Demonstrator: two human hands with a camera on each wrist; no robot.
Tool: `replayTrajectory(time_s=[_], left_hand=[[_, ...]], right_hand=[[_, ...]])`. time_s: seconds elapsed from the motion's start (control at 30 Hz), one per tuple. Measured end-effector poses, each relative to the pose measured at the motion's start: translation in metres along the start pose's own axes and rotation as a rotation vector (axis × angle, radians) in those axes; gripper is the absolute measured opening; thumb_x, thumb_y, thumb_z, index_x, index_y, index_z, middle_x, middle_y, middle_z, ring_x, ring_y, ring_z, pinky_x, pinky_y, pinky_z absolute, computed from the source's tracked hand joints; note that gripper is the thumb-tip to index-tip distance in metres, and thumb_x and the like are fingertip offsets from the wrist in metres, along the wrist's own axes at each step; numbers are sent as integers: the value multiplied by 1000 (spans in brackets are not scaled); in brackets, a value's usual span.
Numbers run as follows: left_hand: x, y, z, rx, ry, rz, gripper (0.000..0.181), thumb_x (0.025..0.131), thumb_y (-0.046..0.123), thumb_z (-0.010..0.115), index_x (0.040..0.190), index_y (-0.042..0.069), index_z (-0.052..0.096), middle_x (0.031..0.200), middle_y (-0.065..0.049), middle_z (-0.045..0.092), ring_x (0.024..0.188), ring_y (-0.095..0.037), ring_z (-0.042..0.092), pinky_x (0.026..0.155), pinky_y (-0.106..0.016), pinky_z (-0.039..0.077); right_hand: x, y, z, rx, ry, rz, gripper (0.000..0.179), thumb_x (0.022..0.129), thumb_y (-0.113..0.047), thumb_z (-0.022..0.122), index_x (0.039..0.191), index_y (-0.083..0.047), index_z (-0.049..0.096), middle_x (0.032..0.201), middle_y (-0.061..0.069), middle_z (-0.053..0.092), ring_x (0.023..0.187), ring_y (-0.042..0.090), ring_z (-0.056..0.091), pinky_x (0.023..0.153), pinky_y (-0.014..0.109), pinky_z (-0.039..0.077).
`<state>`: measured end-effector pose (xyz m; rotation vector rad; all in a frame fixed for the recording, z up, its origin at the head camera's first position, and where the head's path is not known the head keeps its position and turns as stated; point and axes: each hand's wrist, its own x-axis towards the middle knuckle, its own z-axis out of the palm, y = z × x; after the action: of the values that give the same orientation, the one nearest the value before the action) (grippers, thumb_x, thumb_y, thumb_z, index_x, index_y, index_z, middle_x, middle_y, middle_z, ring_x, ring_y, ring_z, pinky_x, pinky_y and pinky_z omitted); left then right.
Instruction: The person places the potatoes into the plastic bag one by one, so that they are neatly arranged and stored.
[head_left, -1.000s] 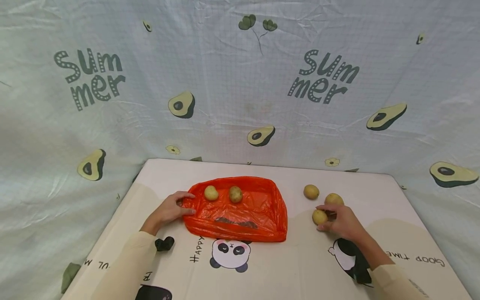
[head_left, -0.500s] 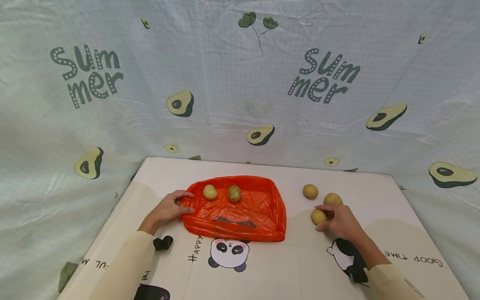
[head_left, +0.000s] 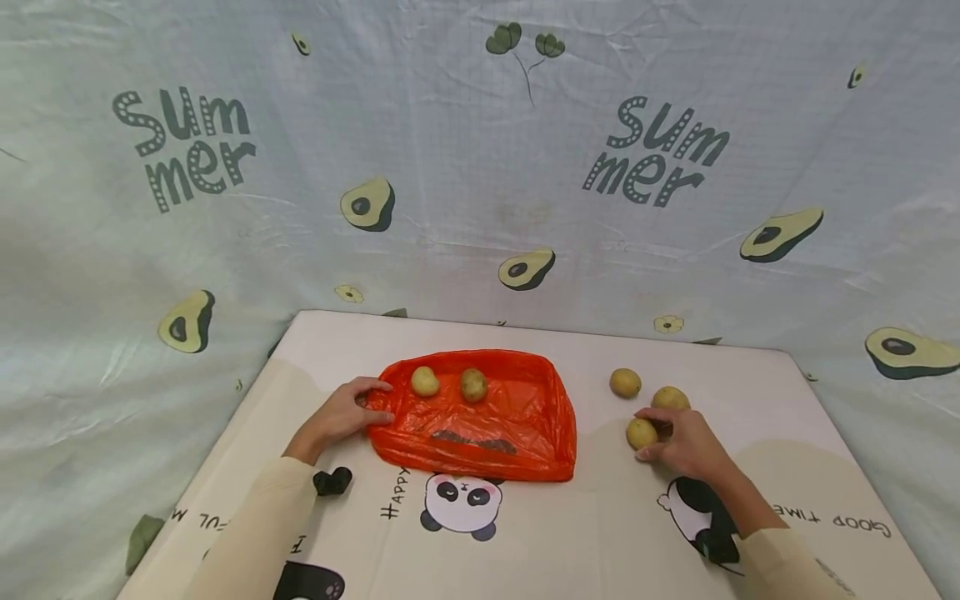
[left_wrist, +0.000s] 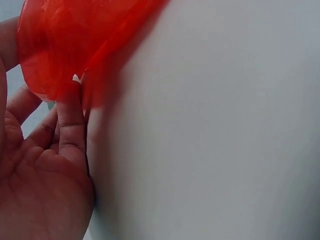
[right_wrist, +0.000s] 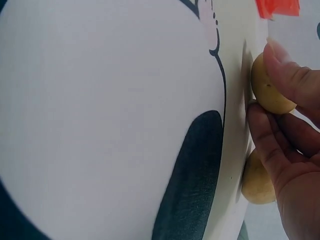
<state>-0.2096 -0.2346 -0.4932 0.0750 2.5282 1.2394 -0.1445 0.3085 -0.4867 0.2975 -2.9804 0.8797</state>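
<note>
A red plastic bag lies spread on the table, with two potatoes in it: a pale one and a browner one. At the bag's left end my left hand holds the edge between thumb and fingers; in the left wrist view some fingertips are behind the thin red film. Over to the right, my right hand grips a potato between thumb and fingers, low at the tabletop. Two other potatoes lie nearby, one just behind that hand and one farther back.
The pale table carries printed pandas and lettering. A small black object shows beside the left forearm, perhaps part of the print. A cloth with avocado prints hangs along the back and sides.
Both hands keep the same places on the bag and the potato. Only the head view has shifted slightly.
</note>
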Motion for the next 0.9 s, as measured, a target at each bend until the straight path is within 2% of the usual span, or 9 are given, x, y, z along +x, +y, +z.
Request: replayTrajectory(time_s=[0.17, 0.37, 0.6, 0.77, 0.9], left_hand=[[0, 2, 0, 3, 7, 0, 55, 89, 19, 79, 140, 6, 60, 158, -25, 42, 142, -47, 43, 114, -59, 48], [0, 1, 1, 1, 8, 3, 54, 90, 18, 78, 140, 6, 61, 158, -25, 42, 142, -47, 44, 115, -59, 47], [-2, -2, 2, -13, 4, -16, 56, 90, 21, 79, 140, 6, 60, 158, -24, 42, 141, -46, 44, 115, -58, 47], [-3, -2, 2, -18, 4, -5, 57, 89, 22, 79, 140, 6, 60, 158, -25, 43, 141, -46, 45, 114, -59, 48], [-2, -2, 1, -20, 8, 5, 56, 88, 22, 79, 139, 6, 61, 158, -24, 43, 141, -45, 45, 115, -60, 47]], right_hand=[[-1, 0, 0, 27, -16, 8, 53, 69, -11, 95, 117, 0, 75, 114, 15, 77, 99, 23, 70, 82, 25, 56], [-1, -3, 1, 67, -16, -2, 54, 68, -12, 96, 117, 0, 76, 114, 15, 78, 100, 24, 72, 84, 25, 58], [2, -6, 1, 106, -12, -19, 52, 69, -10, 95, 117, -1, 76, 112, 12, 78, 98, 13, 70, 84, 19, 56], [4, -8, 1, 135, -29, -31, 53, 70, -9, 94, 118, 1, 75, 114, 14, 78, 102, 17, 70, 86, 20, 57], [7, -11, 0, 144, -44, -47, 53, 71, -9, 94, 119, 1, 75, 115, 14, 77, 102, 14, 69, 88, 20, 57]])
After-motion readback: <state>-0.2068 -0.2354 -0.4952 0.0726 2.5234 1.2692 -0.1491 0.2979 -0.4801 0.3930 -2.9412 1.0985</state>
